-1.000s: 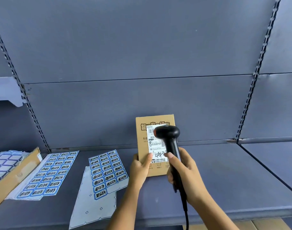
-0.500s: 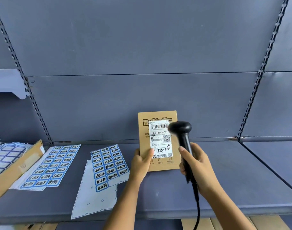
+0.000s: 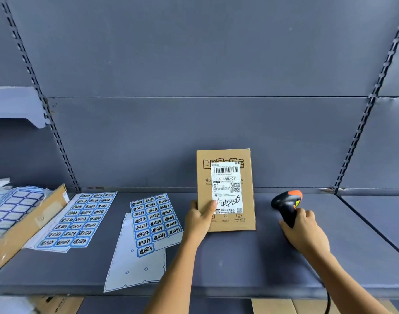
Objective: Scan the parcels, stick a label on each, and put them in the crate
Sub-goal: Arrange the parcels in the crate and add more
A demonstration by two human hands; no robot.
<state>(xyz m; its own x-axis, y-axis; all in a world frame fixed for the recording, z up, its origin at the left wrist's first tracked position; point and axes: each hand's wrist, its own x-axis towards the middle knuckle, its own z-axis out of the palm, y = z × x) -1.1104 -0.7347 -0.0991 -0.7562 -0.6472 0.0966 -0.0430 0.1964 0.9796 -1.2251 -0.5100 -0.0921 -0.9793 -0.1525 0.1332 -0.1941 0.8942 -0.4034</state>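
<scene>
Left hand (image 3: 199,219): fingers clamped on cardboard parcel (image 3: 225,191), upright, long axis vertical; right hand (image 3: 303,230): fingers wrapped round barcode scanner (image 3: 286,205), well right of parcel; sticker sheet (image 3: 155,223) lay just left of left fingers, nearer them

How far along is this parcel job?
Scanning looks done: the right hand holds the scanner low, away from the parcel. In hand: the left hand grips that parcel upright. Left: no blue sticker from the sheets is on it, and it is not crated.
</scene>
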